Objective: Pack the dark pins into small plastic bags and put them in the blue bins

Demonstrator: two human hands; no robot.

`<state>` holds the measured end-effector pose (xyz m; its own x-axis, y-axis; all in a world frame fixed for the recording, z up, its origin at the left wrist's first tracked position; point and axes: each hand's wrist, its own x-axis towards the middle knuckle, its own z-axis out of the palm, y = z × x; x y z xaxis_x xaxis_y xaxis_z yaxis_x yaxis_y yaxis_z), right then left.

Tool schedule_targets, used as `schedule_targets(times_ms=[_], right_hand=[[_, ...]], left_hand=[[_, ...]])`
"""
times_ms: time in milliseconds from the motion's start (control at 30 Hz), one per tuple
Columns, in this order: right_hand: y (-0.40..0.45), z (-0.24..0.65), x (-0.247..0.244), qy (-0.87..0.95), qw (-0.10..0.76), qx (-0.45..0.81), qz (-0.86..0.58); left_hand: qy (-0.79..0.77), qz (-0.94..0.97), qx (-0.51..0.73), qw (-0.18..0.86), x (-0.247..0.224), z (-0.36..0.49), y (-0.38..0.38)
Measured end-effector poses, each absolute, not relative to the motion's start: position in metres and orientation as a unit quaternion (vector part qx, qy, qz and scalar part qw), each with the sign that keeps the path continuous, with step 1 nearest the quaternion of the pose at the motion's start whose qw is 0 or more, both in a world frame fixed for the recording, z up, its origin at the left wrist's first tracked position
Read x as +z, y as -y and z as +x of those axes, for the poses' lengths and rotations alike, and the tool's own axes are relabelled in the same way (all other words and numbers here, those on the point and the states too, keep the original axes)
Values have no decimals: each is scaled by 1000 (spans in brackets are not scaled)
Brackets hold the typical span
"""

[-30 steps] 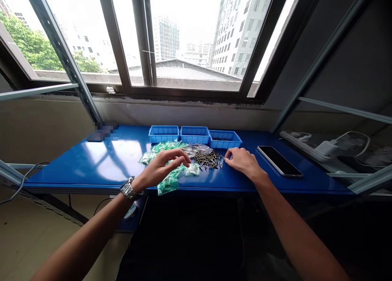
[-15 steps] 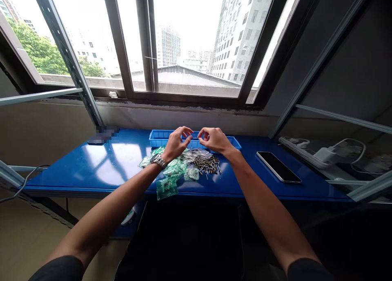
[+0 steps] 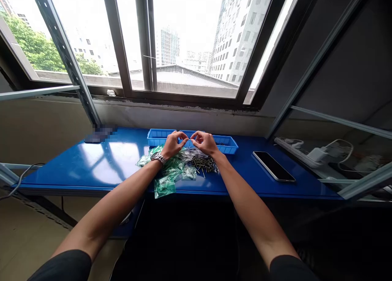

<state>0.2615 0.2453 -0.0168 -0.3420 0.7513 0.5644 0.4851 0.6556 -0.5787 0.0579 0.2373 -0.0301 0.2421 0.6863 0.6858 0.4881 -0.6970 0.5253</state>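
**Two pinches meet at a thin piece (image 3: 190,139)**

Reaching far and inward, the left hand (image 3: 174,145) and right hand (image 3: 205,144) each pinch an end, thumb to forefinger; its long axis runs left to right, before the far bins (image 3: 228,149). Nearer, pins (image 3: 204,164) heap on the table (image 3: 61,173), pointing every way, right of green bags (image 3: 165,186).

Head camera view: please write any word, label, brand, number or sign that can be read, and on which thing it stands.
None can be read.
Green plastic bags: any print too small to read.
Wristwatch: any marking too small to read.
Smartphone: dark screen, no readable text.
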Motion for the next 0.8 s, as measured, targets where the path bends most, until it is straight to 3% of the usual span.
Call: schedule_targets(times_ms=[800], right_hand=[[-237,255,-14,782,459,190,-377]], left_hand=[[-356,771,509,138,-36,58,-234]])
